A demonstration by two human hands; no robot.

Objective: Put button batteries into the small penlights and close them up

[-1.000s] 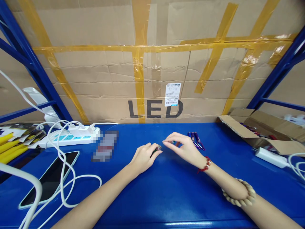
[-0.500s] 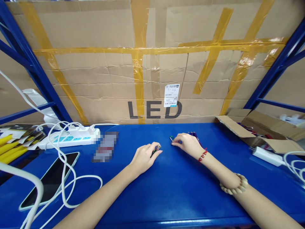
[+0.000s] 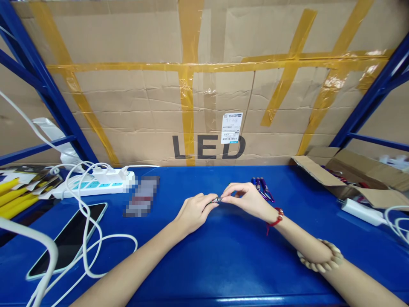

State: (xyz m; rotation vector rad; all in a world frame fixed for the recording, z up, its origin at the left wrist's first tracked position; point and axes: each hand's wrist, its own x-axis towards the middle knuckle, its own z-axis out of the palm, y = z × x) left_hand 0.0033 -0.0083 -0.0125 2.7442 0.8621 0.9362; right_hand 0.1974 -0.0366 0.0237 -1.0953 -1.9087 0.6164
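My left hand rests on the blue table and grips a small dark pen-like item with a silver tip. My right hand meets that tip, its fingers pinched on a small part that I cannot make out. Just behind my right hand lie a few purple pen-like items side by side. A red bead bracelet and a pale bead bracelet ring my right forearm.
A white power strip with looping white cables sits at the left, a phone lies face up in front of it, yellow items at the far left. An open cardboard box and a white adapter stand at the right. A taped cardboard wall closes the back.
My right hand reached back toward the purple items, then returned to meet the tip of the item in my left hand. My left hand stayed in place.
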